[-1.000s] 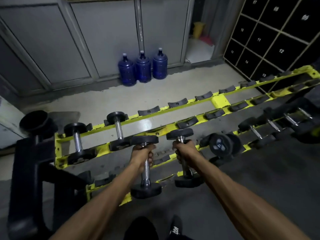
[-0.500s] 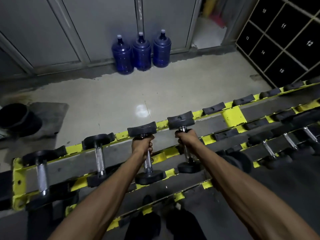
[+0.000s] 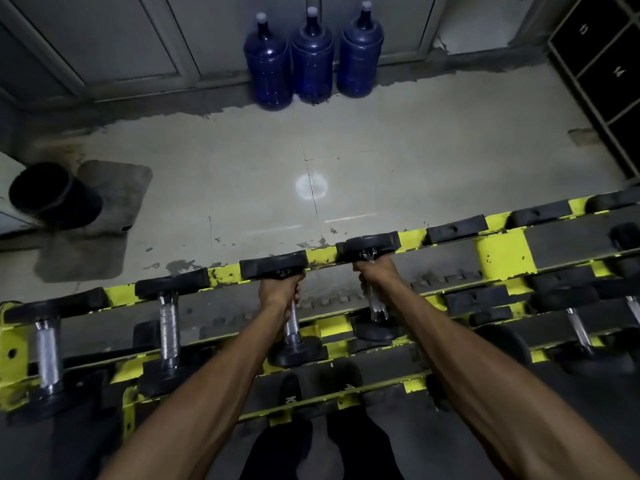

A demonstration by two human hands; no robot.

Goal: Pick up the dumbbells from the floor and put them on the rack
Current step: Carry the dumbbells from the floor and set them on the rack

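Black-headed, chrome-handled left dumbbell and right dumbbell lie across the yellow steel rack top rails. The left hand and right hand each wrap a handle; the right handle is blurred.

A dumbbell per hand, across the yellow rack.

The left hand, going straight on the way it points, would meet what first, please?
Probably the far head of its own dumbbell, right ahead of the left hand, apparently seated on the rack.
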